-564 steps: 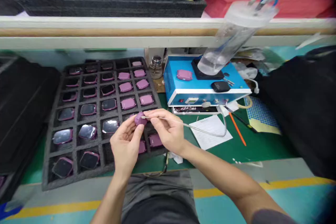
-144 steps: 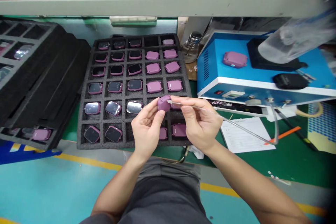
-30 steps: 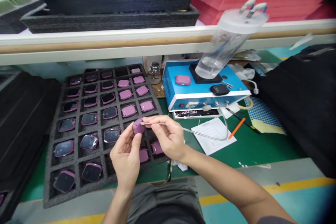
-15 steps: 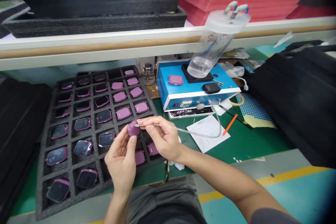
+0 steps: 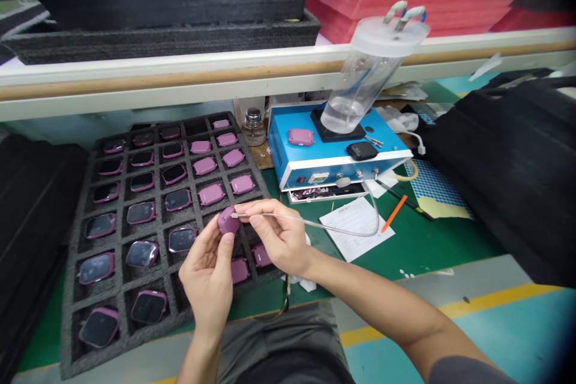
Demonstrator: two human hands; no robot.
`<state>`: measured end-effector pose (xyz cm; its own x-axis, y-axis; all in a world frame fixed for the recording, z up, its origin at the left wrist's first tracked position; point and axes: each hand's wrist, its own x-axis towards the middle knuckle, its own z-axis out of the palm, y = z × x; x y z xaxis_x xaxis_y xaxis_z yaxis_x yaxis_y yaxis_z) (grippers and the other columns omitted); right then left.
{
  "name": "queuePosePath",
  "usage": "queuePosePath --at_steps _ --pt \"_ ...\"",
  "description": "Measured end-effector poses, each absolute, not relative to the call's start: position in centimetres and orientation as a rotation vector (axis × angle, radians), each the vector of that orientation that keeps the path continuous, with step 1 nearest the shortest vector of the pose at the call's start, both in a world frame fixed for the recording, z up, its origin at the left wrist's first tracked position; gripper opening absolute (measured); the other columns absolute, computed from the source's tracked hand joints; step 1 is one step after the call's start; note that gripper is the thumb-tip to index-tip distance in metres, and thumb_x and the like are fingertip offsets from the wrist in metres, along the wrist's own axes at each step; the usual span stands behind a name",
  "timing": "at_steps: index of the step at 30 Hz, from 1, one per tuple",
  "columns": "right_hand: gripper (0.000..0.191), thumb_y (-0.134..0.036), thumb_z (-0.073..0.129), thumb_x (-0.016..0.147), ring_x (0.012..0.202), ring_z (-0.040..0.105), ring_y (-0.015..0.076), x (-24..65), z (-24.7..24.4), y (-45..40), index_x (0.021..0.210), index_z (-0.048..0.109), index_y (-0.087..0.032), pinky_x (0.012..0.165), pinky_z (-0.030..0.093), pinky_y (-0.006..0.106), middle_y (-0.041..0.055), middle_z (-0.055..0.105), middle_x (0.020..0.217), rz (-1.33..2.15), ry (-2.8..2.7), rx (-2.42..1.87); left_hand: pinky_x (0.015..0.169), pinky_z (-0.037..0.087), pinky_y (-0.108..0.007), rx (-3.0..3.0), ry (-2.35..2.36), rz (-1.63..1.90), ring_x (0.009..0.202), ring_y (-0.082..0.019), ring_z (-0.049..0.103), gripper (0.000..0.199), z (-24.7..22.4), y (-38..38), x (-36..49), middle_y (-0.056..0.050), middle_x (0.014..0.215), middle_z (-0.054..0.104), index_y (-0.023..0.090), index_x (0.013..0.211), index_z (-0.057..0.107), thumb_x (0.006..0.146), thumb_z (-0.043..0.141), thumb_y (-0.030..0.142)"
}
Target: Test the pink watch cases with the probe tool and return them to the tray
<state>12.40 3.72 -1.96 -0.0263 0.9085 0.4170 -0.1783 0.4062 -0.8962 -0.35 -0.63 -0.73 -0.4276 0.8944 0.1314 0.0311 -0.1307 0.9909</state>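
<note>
Between the fingertips of my left hand [image 5: 209,276] is a purple watch case [image 5: 227,221], held over the grey foam tray [image 5: 164,273]. My right hand [image 5: 282,236] pinches the end of a clear thin tube [image 5: 310,222], and the tube's tip meets the side of the case. From there the tube curves away to the front of a blue machine [image 5: 288,159]. In the tray's compartments lie several purple watch cases, some with dark screens up, such as one watch [image 5: 149,306], others showing plain purple backs. My fingers partly cover the compartments beneath them.
A tilted clear cylinder [image 5: 360,81] stands on the machine, beside a purple case [image 5: 301,137] and a black case [image 5: 362,150]. A glass bottle [image 5: 254,126] is left of it. Paper [image 5: 351,227] and an orange stick [image 5: 394,213] lie right. A shelf rail [image 5: 180,81] crosses behind.
Almost nothing differs. Both hands keep the watch case and the tube tip together in the same spot.
</note>
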Motion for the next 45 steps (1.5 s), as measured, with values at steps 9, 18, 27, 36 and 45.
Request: queuePosePath --at_steps 9,18,27,36,45 --pt "0.018 -0.039 0.061 0.102 0.106 0.079 0.0215 12.5 -1.7 3.7 0.105 0.071 -0.024 0.093 0.069 0.039 0.0095 0.080 0.112 1.019 -1.301 -0.746 0.103 0.063 -0.040 1.076 1.481 1.635 0.107 -0.026 0.079 0.038 -0.6 -0.5 -0.2 -0.009 0.118 0.081 0.020 0.121 0.078 0.087 0.083 0.034" --pt "0.016 -0.036 0.061 0.103 0.108 0.079 0.0214 12.4 -2.1 3.8 0.108 0.071 -0.025 0.094 0.069 0.040 0.0088 0.080 0.114 1.010 -1.306 -0.727 0.104 0.062 -0.040 1.067 1.463 1.624 0.109 -0.026 0.079 0.039 -0.5 -0.6 -0.3 -0.009 0.119 0.080 0.020 0.122 0.078 0.087 0.083 0.034" --pt "0.018 -0.038 0.061 0.103 0.108 0.078 0.0210 12.5 -2.0 3.9 0.108 0.072 -0.024 0.095 0.068 0.038 0.0092 0.080 0.112 0.993 -1.314 -0.745 0.105 0.062 -0.039 1.075 1.450 1.636 0.110 -0.025 0.078 0.039 -0.4 -0.5 -0.3 -0.010 0.121 0.080 0.019 0.123 0.077 0.087 0.083 0.033" --pt "0.017 -0.034 0.060 0.103 0.105 0.079 0.0206 12.4 -1.9 3.9 0.108 0.072 -0.024 0.094 0.068 0.039 0.0087 0.080 0.111 0.980 -1.311 -0.718 0.103 0.062 -0.037 1.071 1.465 1.636 0.108 -0.024 0.079 0.039 -0.6 -0.4 -0.2 -0.009 0.119 0.080 0.019 0.122 0.077 0.086 0.083 0.033" --pt "0.011 -0.030 0.061 0.103 0.106 0.078 0.0201 13.2 -1.9 3.4 0.105 0.071 -0.024 0.089 0.069 0.036 0.0073 0.078 0.113 0.869 -1.179 -0.682 0.104 0.056 -0.042 1.707 1.804 1.409 0.115 -0.025 0.071 0.030 0.7 0.0 -2.1 -0.012 0.125 0.074 0.019 0.128 0.068 0.103 0.055 0.028"
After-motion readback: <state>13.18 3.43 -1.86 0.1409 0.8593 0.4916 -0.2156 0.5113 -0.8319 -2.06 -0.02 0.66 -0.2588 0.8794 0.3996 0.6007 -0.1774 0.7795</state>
